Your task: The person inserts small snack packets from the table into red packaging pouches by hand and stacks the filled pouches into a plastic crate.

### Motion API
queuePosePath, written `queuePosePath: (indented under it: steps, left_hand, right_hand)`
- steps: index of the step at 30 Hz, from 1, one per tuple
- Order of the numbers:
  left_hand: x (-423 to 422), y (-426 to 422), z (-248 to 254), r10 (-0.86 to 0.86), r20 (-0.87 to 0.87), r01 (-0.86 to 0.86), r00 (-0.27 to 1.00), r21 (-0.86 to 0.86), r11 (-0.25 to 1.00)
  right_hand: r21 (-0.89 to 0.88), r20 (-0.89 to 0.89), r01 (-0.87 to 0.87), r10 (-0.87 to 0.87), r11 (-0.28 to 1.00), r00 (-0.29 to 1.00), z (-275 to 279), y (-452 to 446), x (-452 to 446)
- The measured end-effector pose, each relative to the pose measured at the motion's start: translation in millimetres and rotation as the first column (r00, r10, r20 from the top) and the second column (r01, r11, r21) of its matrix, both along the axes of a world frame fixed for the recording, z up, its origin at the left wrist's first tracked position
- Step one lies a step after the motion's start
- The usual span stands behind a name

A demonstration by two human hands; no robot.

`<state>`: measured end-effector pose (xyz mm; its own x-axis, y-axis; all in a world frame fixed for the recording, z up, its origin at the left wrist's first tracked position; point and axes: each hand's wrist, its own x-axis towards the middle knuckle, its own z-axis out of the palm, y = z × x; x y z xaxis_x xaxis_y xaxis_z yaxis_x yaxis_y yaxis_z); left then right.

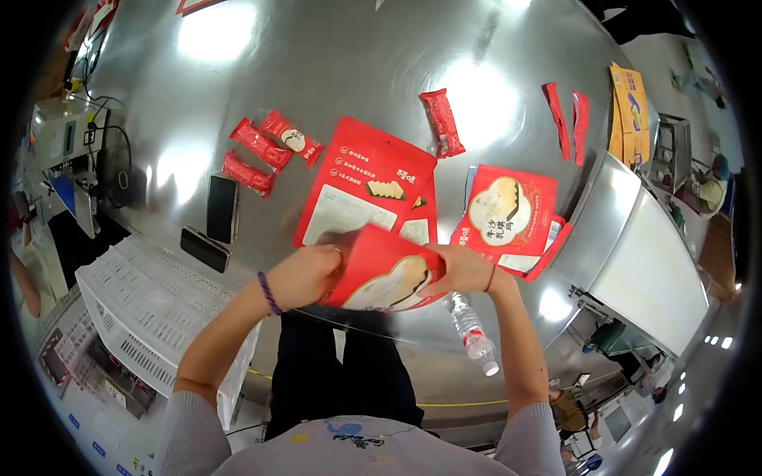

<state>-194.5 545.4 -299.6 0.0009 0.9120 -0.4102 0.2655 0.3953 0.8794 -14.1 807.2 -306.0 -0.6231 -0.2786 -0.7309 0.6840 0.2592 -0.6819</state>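
"What lies around our grip, biggest first?"

"The steel table (317, 71) spreads beyond our hands, and a white crate (163, 297) sits beside our left forearm."

"And the grip?"

"Our left hand (309, 274) is closed on the left edge of a red pouch (381, 278); our right hand (464, 270) pinches its right side. The pouch hangs tilted between them over the table edge."

"Other pouches?"

"A back-up pouch (357, 182) lies just beyond our grip, partly covering another pouch (429, 226). A front-up pouch (508, 210) lies beyond our right hand, and yellow packaging (631, 115) is farther right."

"Smaller things?"

"A bottle (474, 337) is beside our right forearm. Two phones (222, 208) lie beyond our left hand."

"And the smallest?"

"Three wrapped snacks (262, 147) bunch beyond the phones, one single snack (443, 123) is straight out past our right hand, and two red strips (569, 127) lie right of it."

"How far along are we?"

"Partway, we judge: one pouch is lifted, four snacks are outside the pouches. We can't tell whether the held one is open or filled, so what is left stays unclear."
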Motion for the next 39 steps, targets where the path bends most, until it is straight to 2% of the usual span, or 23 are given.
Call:
queuePosePath:
  steps: [1,2,4,8,11,12,13,14,16,18,19,21,23,24,25,27,29,31,33,35,36,37,39]
  left_hand:
    - [7.6,-0.6,-5.8,-0.04,-0.157,0.069,0.987,0.184,0.981]
    - [14.8,-4.5,-8.3,-0.04,0.137,0.019,0.99,0.15,0.989]
    - [32.4,-9.0,-9.1,0.058,0.429,-0.062,0.902,-0.004,0.998]
    - [73.1,-21.7,-15.4,0.326,0.627,-0.232,0.707,-0.23,0.945]
    - [89.9,-35.4,-21.9,0.467,0.66,-0.331,0.588,-0.331,0.884]
    - [91.1,-40.9,-23.3,0.504,0.662,-0.359,0.555,-0.355,0.863]
    - [88.7,-47.0,-26.1,0.532,0.657,-0.387,0.534,-0.369,0.845]
    - [87.1,-51.3,-29.2,0.55,0.652,-0.409,0.523,-0.374,0.832]
    - [87.6,-59.4,-32.5,0.566,0.627,-0.452,0.536,-0.353,0.819]
    - [92.4,-62.1,-37.2,0.575,0.615,-0.49,0.54,-0.326,0.809]
    - [92.9,-65.4,-37.7,0.58,0.614,-0.506,0.535,-0.317,0.802]
    - [99.9,-61.5,-42.9,0.577,0.624,-0.527,0.527,-0.292,0.798]
    - [104.9,-59.5,-46.2,0.572,0.634,-0.546,0.52,-0.268,0.794]
    - [106.7,-57.5,-47.7,0.574,0.641,-0.557,0.51,-0.263,0.788]
    - [107.1,-58.3,-48.4,0.577,0.646,-0.565,0.5,-0.261,0.782]
    - [109.7,-58.4,-49.6,0.585,0.657,-0.579,0.476,-0.266,0.77]
    - [110.2,-66.9,-50.3,0.599,0.667,-0.592,0.443,-0.284,0.754]
    - [112.7,-75.1,-51.3,0.613,0.673,-0.607,0.413,-0.298,0.736]
    - [113.7,-86.6,-52.8,0.627,0.678,-0.615,0.384,-0.319,0.721]
    - [111.2,-100.8,-55.1,0.649,0.674,-0.629,0.353,-0.342,0.698]
    - [111.3,-106.3,-55.6,0.661,0.669,-0.636,0.34,-0.354,0.686]
    - [111.3,-114.1,-56.0,0.674,0.662,-0.642,0.327,-0.368,0.673]
    - [112.0,-126.8,-57.1,0.694,0.656,-0.651,0.297,-0.393,0.65]
  right_hand:
    - [0.001,0.002,0.004,-0.004,1.0,1.0,1.6,-4.7,-3.1]
    - [0.017,-0.03,-0.077,0.078,0.997,0.996,3.7,-11.0,-5.6]
    - [0.006,-0.056,-0.199,0.199,0.98,0.978,14.1,-21.1,-11.8]
    - [0.07,0.05,-0.391,0.388,0.918,0.92,25.6,-43.3,-18.4]
    - [-0.018,0.108,-0.321,0.321,0.947,0.941,35.4,-46.6,-13.9]
    - [-0.053,0.05,-0.192,0.194,0.98,0.98,46.5,-38.0,-9.0]
    - [-0.182,0.189,0.032,0.003,0.983,0.982,56.3,-26.8,-3.2]
    - [-0.282,0.33,0.249,-0.15,0.927,0.932,60.9,-12.0,0.0]
    - [-0.363,0.42,0.508,-0.349,0.781,0.838,67.4,-1.9,24.1]
    - [-0.319,0.331,0.394,-0.288,0.862,0.898,60.5,-19.8,53.0]
    - [-0.217,0.178,0.456,-0.425,0.863,0.888,73.4,-52.1,49.8]
    - [-0.01,0.236,0.77,-0.747,0.638,0.622,62.7,-79.2,58.5]
    - [0.007,0.039,0.893,-0.893,0.449,0.449,53.0,-106.2,42.4]
    - [0.089,-0.076,0.899,-0.897,0.428,0.435,47.3,-116.8,39.9]
    - [0.108,-0.197,0.956,-0.937,0.271,0.288,45.5,-137.3,26.3]
    - [0.073,-0.189,0.899,-0.879,0.431,0.437,45.6,-134.5,23.4]
    - [0.062,-0.117,0.929,-0.922,0.365,0.37,50.2,-145.2,14.4]
    - [0.533,-0.379,0.726,-0.644,0.434,0.664,44.1,-146.3,19.4]
    - [0.55,-0.409,0.674,-0.545,0.494,0.732,47.7,-135.9,8.1]
    - [0.616,0.032,0.264,-0.358,0.742,0.933,62.7,-117.6,-10.4]
    - [0.575,0.017,0.289,-0.364,0.766,0.931,61.4,-117.4,-12.1]
    - [0.568,0.015,0.292,-0.365,0.769,0.931,53.9,-121.9,-7.7]
    - [0.686,-0.292,0.48,-0.397,0.547,0.87,29.0,-136.9,12.3]
